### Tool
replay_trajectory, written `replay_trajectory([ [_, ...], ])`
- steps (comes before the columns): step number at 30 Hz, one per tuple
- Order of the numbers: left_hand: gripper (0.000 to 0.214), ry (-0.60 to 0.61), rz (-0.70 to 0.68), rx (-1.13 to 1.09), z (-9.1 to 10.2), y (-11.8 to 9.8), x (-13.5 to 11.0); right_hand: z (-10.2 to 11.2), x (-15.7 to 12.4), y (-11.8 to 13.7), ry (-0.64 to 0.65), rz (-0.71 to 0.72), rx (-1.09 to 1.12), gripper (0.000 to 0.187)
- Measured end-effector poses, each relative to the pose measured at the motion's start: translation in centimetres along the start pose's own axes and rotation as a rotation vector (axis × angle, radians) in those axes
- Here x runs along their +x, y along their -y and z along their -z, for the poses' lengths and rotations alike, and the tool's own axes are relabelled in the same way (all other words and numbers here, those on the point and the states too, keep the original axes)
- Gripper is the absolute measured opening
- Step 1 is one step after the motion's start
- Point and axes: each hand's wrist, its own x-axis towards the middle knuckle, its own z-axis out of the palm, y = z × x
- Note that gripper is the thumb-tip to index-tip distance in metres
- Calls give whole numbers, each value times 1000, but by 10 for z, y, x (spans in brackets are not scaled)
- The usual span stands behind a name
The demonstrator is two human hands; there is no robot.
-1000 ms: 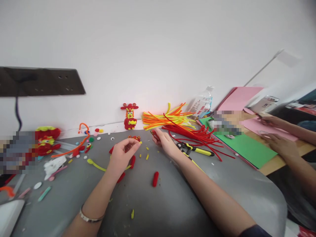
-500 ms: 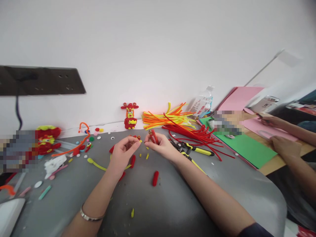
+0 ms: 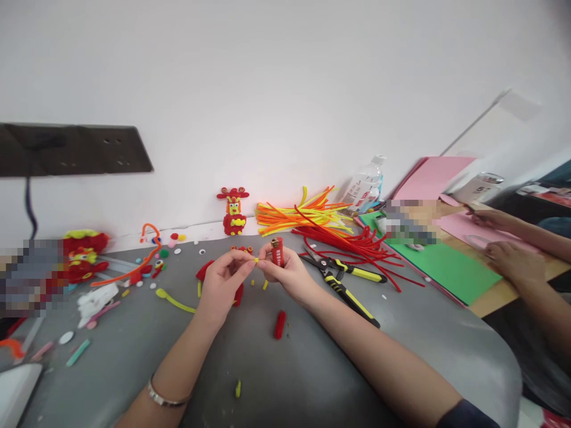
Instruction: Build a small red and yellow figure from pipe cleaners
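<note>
My right hand (image 3: 288, 274) is closed round a red lighter (image 3: 277, 252), held upright above the grey table (image 3: 312, 368). My left hand (image 3: 223, 280) pinches a tiny yellow pipe-cleaner piece (image 3: 255, 260) right beside the lighter's top. Short red pipe-cleaner rolls (image 3: 279, 324) and yellow snippets (image 3: 238, 388) lie on the table around and below both hands. A yellow pipe-cleaner length (image 3: 175, 301) lies to the left of my left hand.
Yellow-handled pliers (image 3: 345, 284) lie right of my hand, behind them a heap of red, orange and yellow pipe cleaners (image 3: 312, 221). A small red figure (image 3: 234, 211) stands at the wall. Another person's hands (image 3: 513, 258) work over green and pink paper (image 3: 446, 267) at right.
My right hand lifted the red lighter from the table near the pipe cleaners, moved it left and turned it upright. My left hand rose slightly to meet it.
</note>
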Motion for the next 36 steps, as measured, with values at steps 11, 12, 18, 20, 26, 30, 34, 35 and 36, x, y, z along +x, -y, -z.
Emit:
replay_trajectory([
  [11, 13, 52, -92, -31, 2, 3, 1, -4, -4, 0, -40, 48, -20, 30],
  [12, 14, 52, -90, -34, 1, 3, 1, -4, -4, 0, -45, 57, -28, 29],
  [18, 16, 44, -91, -14, 1, 5, 0, -2, -5, -1, -56, 68, -71, 28],
  [20, 16, 42, -95, 8, 1, 4, 0, -2, -5, -2, -60, 68, -79, 28],
  [26, 18, 34, -137, 64, -1, 3, -1, -2, -4, -1, -89, 76, -122, 29],
  [30, 18, 35, -169, 70, -1, 5, -1, -2, -4, 0, -92, 63, -141, 30],
  [34, 15, 41, -156, 63, -1, 6, -1, -1, -4, -1, -92, 63, -133, 29],
  [35, 14, 41, -145, 65, -1, 5, -1, -1, -3, -2, -95, 64, -130, 29],
  [36, 14, 41, -133, 70, -1, 5, -1, -1, -3, -2, -98, 64, -128, 29],
])
